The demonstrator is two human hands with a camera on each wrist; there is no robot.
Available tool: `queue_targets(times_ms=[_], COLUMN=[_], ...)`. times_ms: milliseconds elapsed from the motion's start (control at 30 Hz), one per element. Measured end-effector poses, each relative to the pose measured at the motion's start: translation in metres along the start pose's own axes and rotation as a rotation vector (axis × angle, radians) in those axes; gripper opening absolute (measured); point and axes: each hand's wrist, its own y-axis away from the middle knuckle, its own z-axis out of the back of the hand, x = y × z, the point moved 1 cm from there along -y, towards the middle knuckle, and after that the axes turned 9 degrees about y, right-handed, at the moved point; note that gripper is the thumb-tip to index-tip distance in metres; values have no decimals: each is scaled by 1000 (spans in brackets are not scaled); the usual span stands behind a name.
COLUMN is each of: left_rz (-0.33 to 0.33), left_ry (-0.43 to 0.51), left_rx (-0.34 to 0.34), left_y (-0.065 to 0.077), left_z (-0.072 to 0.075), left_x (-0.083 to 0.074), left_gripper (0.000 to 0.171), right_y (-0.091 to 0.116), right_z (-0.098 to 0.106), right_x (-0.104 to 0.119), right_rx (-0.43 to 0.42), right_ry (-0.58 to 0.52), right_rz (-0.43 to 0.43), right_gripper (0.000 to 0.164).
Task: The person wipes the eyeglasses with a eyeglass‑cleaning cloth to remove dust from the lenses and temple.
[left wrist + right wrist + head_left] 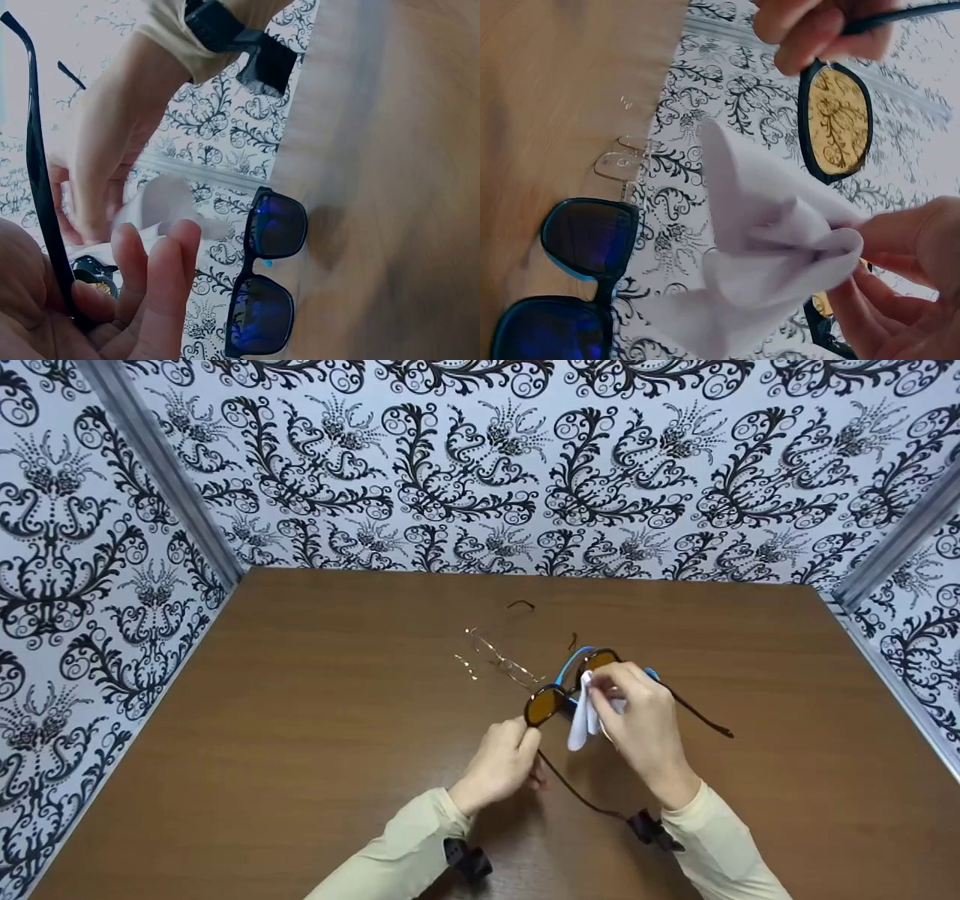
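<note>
The amber-lensed glasses point(544, 705) are held up over the bench point(337, 720), a little right of its middle, with the left hand point(499, 761) closed on them where one lens meets its arm. That grip is snug, the fingers curled in and the arm running out past them. The right hand point(641, 720) has thumb and fingers pinched together on a bunched white cloth point(582, 727), whose loose folds hang in front of the bridge; whether the cloth touches glass, I can't tell. What counts is how the frame sits against that cloth: its long axis slants from the left hand away toward the far right corner of the bench, arms trailing back toward the near right one. So the bare lens lies left of the right grip, close by the left hand, while the other lens is just beyond the right fingers, partly hidden, with the right hand nearer. Blue-trimmed sunglasses point(261, 311) and thin wire-framed glasses point(617, 161) lie beyond, toward the bench's far edge.
</note>
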Motion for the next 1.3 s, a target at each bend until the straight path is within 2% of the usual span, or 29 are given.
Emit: queue_targets(times_ms=[100, 200, 267, 400, 567, 633, 700, 867, 933, 1033, 1167, 1300], left_rz=[-7, -10, -6, 8, 23, 24, 20, -6, -3, 13, 28, 9], left_ry=[-10, -27, -26, 8, 65, 61, 35, -37, -41, -26, 3, -29], left_rx=[12, 28, 29, 17, 5, 4, 7, 20, 17, 2, -12, -23], left_y=[1, 1, 1, 1, 0, 0, 0, 0, 0, -1, -1, -1], left_z=[0, -2, -4, -6, -4, -2, -1, -2, -3, -4, -2, 3], left_x=[-1, -2, -1, 2, 4, 2, 1, -4, -5, -3, 0, 2], left_gripper=[21, 21, 21, 22, 22, 22, 21, 21, 21, 21, 21, 21], right_y=[2, 1, -1, -5, -3, 0, 2, 2, 1, -1, -1, 6], right_z=[0, -1, -1, 0, -1, -1, -1, -4, -5, -7, -10, -12], right_x=[0, 1, 1, 3, 2, 0, -3, -3, -2, 0, 1, -2], right_rx=[-27, -117, -155, -160, -52, -15, -18, -150, -191, -201, -136, -81], right_ry=[101, 224, 251, 150, -3, -1, 41, 247, 282, 222, 95, 74], right_rz=[-23, -39, -37, 6, 37, 31, 31, 67, 85, 102, 115, 156], right_gripper=[15, 9, 7, 9, 17, 18, 17, 9, 8, 10, 15, 17])
